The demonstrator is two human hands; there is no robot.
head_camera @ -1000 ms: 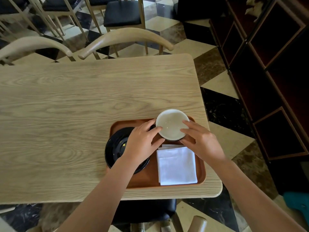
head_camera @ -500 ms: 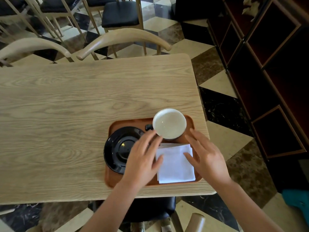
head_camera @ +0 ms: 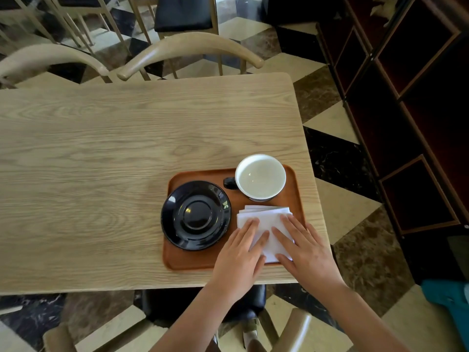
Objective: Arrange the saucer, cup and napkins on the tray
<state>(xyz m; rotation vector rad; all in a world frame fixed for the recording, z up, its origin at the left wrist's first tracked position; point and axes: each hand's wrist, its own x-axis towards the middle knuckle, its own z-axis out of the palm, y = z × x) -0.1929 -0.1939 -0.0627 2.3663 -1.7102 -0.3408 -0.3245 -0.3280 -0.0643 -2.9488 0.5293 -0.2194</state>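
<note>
A brown tray [head_camera: 193, 260] sits at the near right corner of the wooden table. On its left lies a black saucer [head_camera: 196, 215]. A cup [head_camera: 260, 177], white inside with a dark handle pointing left, stands at the tray's far right. White napkins [head_camera: 265, 217], slightly fanned, lie in the near right part of the tray. My left hand [head_camera: 239, 257] and my right hand [head_camera: 303, 252] rest flat on the napkins, fingers spread, covering their near half.
The wooden table [head_camera: 101, 161] stretches left and away from the tray. Two curved chair backs [head_camera: 190, 48] stand along its far edge. A dark wooden shelf unit [head_camera: 411, 110] rises on the right. A black chair seat [head_camera: 198, 301] shows below the near table edge.
Both hands let go of the cup and drew back toward me onto the napkins. The cup stays at the tray's far right. The napkins look more fanned than before.
</note>
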